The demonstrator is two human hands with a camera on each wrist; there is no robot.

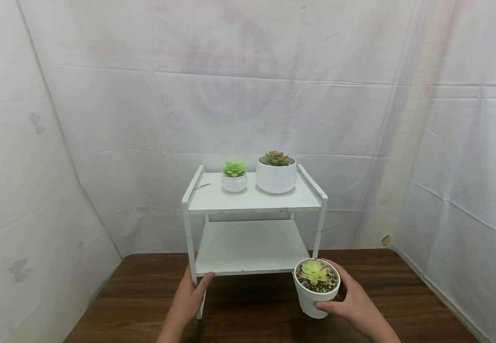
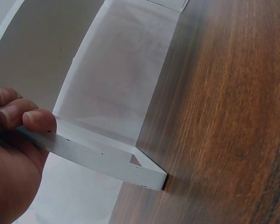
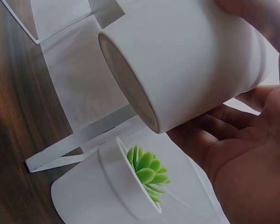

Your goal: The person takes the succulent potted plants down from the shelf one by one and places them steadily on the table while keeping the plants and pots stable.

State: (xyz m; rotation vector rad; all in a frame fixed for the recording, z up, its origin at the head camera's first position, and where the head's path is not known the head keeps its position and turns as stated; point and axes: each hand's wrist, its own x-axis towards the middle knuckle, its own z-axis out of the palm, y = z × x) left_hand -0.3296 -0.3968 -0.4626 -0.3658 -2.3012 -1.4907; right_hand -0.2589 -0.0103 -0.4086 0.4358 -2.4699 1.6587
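A white two-tier shelf rack (image 1: 250,245) stands on the wooden table. My left hand (image 1: 191,291) grips its left front leg (image 2: 102,161), the thumb by the lower tier's front corner. In my right hand (image 1: 352,302) is a potted succulent, a white tapered pot (image 1: 314,301) with a pale green rosette in gravel. Fingers and thumb hold the pot from its right side, in front of the rack's right front leg. Its pale underside (image 3: 128,86) shows in the right wrist view, raised and tilted.
On the top tier sit a small round pot (image 1: 233,183) with a bright green succulent and a larger white pot (image 1: 275,180) with a reddish-green one. Another white pot (image 3: 91,189) with green leaves shows low in the right wrist view. White sheeting (image 1: 248,109) encloses the table (image 1: 136,295).
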